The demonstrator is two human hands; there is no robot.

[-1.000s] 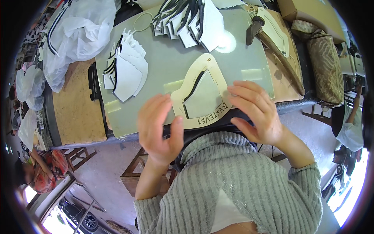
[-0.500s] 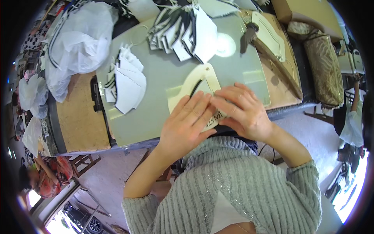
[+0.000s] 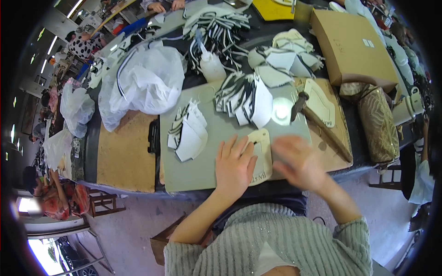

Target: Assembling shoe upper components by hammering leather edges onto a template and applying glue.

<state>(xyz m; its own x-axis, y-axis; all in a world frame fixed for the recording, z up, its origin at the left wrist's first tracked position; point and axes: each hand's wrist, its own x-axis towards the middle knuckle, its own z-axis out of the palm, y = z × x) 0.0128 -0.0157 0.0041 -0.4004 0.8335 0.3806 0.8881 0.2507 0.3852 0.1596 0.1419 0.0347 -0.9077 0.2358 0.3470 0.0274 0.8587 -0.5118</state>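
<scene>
My left hand [image 3: 235, 166] lies flat with its fingers spread over a cream curved template [image 3: 264, 158] with dark lettering, covering its left part. A short dark strip shows on the template by the fingertips. Just right of the template, apart from it, my right hand [image 3: 299, 161] is smeared by motion, so its fingers and anything in them are unclear. Both are over a grey-green board [image 3: 209, 175]. Beyond my left hand lies a fanned stack of white pieces with dark edging [image 3: 191, 138]; a larger fan of similar pieces [image 3: 246, 103] lies farther back.
A hammer [image 3: 322, 129] rests on a brown board at right, beside another cream template [image 3: 319, 103]. Behind are a cardboard box [image 3: 354, 48], a patterned pouch [image 3: 380, 124] and a white bottle [image 3: 212, 66]. A white plastic bag [image 3: 147, 80] sits at left. Another person's hands [image 3: 165, 6] show at the far edge.
My hands, close together over the template before, have parted; the right has moved off to its right. The view has tilted up, so more of the table's far side shows.
</scene>
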